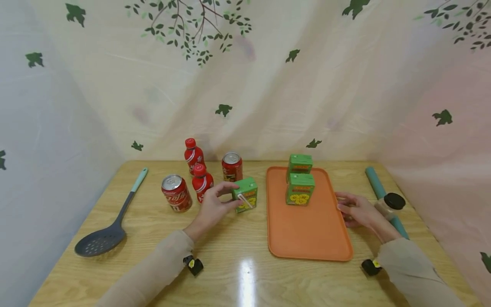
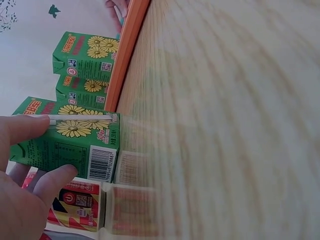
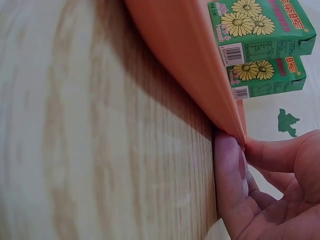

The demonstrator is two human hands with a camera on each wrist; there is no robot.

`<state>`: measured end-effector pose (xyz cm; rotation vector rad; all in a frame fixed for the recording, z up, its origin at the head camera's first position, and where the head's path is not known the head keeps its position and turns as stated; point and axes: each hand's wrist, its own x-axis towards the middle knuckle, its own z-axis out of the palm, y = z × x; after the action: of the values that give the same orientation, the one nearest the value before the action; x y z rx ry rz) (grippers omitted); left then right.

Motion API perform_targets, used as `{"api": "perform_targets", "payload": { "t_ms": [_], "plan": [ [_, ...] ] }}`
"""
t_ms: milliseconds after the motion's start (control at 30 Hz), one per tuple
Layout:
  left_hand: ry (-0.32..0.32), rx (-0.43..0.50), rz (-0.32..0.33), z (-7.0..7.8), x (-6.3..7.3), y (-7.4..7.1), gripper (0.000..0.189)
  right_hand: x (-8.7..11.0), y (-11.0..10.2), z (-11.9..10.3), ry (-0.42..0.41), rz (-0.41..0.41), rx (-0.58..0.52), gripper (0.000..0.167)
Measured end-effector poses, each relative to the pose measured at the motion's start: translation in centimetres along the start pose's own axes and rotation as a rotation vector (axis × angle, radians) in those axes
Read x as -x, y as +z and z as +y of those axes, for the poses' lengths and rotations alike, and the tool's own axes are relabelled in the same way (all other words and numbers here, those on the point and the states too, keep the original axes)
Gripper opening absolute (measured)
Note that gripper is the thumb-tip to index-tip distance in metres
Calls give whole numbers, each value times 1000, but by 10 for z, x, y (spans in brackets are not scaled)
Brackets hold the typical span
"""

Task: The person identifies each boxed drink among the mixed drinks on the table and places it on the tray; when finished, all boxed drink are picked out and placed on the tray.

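Note:
My left hand (image 1: 213,207) holds a green drink carton (image 1: 249,193) with yellow flowers, left of the orange tray (image 1: 303,236). A white straw (image 2: 82,117) is fixed to the carton's side, and the left wrist view shows its base at the tabletop. My right hand (image 1: 360,212) pinches the tray's right rim, thumb on top and fingers beneath, as the right wrist view shows. On the tray, two matching cartons stand upright one behind the other: a front carton (image 1: 300,192) and a back carton (image 1: 300,160).
Left of the held carton stand two red cans (image 1: 177,198) (image 1: 232,166) and two red bottles (image 1: 202,183) (image 1: 193,155). A slotted skimmer (image 1: 101,241) lies far left. Beyond my right hand are a black-lidded jar (image 1: 391,204) and a teal rod (image 1: 376,183). A curtain (image 1: 261,106) hangs behind the table.

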<state>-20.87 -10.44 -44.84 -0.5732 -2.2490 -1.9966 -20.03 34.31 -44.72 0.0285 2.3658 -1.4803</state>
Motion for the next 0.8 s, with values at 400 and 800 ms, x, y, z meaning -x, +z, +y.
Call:
{"api": "perform_targets", "payload": {
  "t_ms": [400,800],
  "plan": [
    [-9,-13,11,1,0,-1,37,-2,-1,0,-6,-6,8,58],
    [32,-42,15,-1,0,1,38,-1,0,0,-4,8,17,59]
  ]
}}
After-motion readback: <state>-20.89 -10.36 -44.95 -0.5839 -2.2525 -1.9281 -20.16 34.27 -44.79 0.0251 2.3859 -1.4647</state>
